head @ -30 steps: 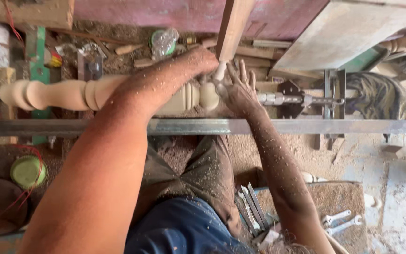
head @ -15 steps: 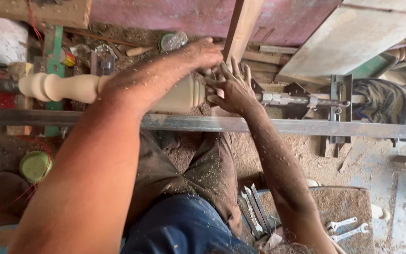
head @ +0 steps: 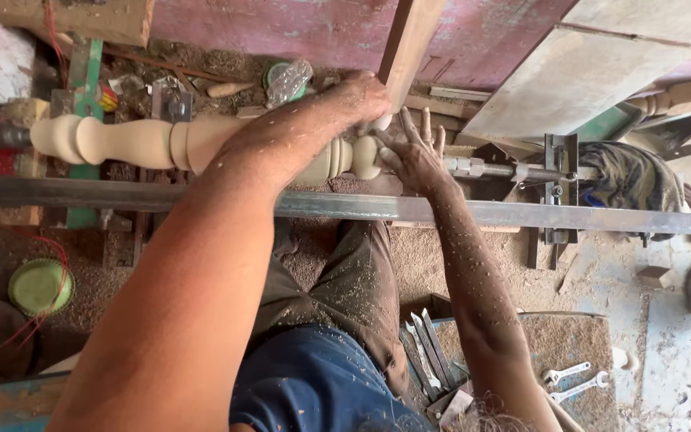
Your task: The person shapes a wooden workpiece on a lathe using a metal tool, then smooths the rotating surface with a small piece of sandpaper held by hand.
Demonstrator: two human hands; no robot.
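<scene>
Left hand [head: 361,96] is clamped on the spindle [head: 153,142], right hand's [head: 409,156] fingers spread open against it; bare fingers could easily get pinched if it's spinning.

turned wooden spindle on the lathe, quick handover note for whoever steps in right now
Left hand: on top of the pale turned wooden spindle near its right end.
Right hand: fingers spread, against the spindle's rounded end knob.
Spindle lies horizontal behind the long grey metal rail; beads and curves already shaped.
Flat metal chisels and two wrenches lie below, untouched.
What is left cannot be told.
</scene>
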